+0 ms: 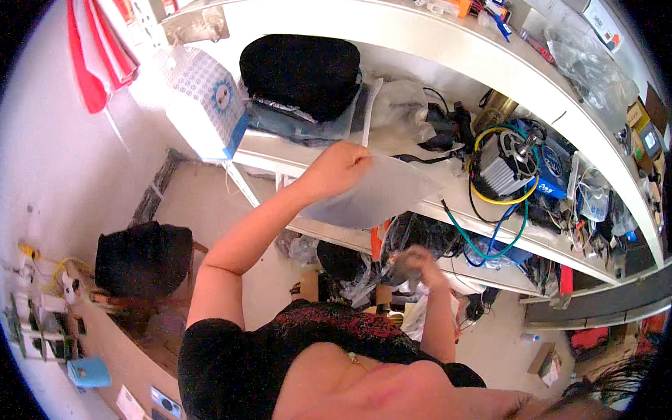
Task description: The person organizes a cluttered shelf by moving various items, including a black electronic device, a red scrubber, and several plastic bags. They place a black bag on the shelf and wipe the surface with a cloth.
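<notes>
My left hand [337, 170] is raised in front of the shelving, its fingers closed on the upper edge of a thin, translucent plastic sheet [376, 196]. The sheet hangs down to the right of the fist, in front of a shelf edge; whether it is a bag or a single layer cannot be told. Lower and farther right, my right hand [421, 268] is bent and smeared by motion, apart from the sheet. Something greyish appears at its fingers, too blurred to name. Behind it lie dark items and crumpled clear plastic [361, 279] on the lower shelf.
A black rounded case [300, 76] and a white-and-blue package [206, 103] sit on the middle shelf. To the right are a metal motor [506, 167] and looped yellow and green cables [476, 243]. A black chair-like object [144, 259] stands at left, near a desk with a blue cup [89, 372].
</notes>
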`<state>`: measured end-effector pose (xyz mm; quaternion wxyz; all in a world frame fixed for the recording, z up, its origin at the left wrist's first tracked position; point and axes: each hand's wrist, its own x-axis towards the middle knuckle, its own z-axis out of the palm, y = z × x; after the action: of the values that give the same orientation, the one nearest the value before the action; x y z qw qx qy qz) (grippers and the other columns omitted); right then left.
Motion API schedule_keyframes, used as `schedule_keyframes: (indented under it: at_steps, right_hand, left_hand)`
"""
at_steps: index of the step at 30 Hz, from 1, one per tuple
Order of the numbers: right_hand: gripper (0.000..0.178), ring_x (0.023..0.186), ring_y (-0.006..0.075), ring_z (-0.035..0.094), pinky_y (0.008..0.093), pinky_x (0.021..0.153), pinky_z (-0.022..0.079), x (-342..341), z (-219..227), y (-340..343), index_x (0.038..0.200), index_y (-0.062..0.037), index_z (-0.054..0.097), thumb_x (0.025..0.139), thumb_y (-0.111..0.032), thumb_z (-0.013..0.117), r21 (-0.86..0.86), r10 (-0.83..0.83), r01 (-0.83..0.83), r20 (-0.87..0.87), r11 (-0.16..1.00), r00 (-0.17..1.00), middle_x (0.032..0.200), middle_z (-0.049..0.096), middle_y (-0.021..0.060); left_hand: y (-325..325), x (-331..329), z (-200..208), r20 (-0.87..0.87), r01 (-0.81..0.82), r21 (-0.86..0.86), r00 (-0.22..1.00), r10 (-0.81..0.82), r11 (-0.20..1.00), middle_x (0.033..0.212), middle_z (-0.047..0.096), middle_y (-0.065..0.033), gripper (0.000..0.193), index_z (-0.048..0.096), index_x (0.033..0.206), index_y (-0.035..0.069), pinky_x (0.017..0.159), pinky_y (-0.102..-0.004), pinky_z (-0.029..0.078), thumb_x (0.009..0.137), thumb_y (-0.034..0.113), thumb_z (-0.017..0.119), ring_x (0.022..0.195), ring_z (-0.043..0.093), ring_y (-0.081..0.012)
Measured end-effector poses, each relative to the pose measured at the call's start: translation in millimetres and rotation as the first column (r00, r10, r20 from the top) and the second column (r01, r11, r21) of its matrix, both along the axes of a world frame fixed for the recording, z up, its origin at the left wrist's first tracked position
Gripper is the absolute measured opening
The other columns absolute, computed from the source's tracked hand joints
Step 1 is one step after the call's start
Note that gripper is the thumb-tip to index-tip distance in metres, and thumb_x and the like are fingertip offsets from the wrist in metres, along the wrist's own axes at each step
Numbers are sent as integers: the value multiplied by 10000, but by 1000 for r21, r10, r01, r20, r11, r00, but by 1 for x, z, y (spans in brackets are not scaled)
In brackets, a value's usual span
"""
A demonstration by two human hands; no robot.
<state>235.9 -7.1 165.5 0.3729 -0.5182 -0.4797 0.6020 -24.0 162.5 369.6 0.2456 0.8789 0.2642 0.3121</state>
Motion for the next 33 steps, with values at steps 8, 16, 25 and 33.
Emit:
schedule_keyframes:
  at_steps: [8, 16, 25, 33]
  right_hand:
    - [687, 1018, 236, 471, 326, 814, 410, -97, -57, 13, 1271, -119, 312, 670, -160, 641, -489, -685, 483, -576, 726, 447, 1193, 448, 94]
    - [392, 826, 192, 530, 309, 749, 420, -38, 121, 67, 1086, -22, 504, 757, -207, 609, 181, -736, 755, -170, 630, 655, 950, 572, 76]
    - [340, 865, 187, 517, 291, 752, 414, -96, 144, 152, 1115, -39, 464, 779, -55, 512, 906, -936, 364, 87, 217, 340, 966, 520, 99]
    - [339, 966, 263, 491, 371, 838, 390, -145, 97, 207, 999, -83, 566, 681, -11, 477, 706, -627, -286, 708, 648, 325, 1042, 526, 98]
  left_hand:
    - [21, -52, 51, 133, 213, -339, 975, -178, 916, 660, 563, -39, 264, 580, 751, 1, 555, -254, 409, 844, 230, 485, 613, 510, -105]
    - [92, -82, 6, 349, 84, -622, 920, 179, 778, 711, 581, -16, 283, 580, 788, 25, 570, -236, 438, 865, 276, 475, 634, 547, -95]
    - [109, -43, -121, 151, -417, -174, 884, 443, 892, 677, 554, -195, 324, 523, 691, -6, 574, -380, 418, 872, 244, 428, 633, 540, -356]
    - [112, -47, -126, 297, -379, -285, 838, 457, 880, 665, 567, -179, 328, 533, 712, -3, 584, -388, 411, 886, 243, 405, 641, 541, -356]
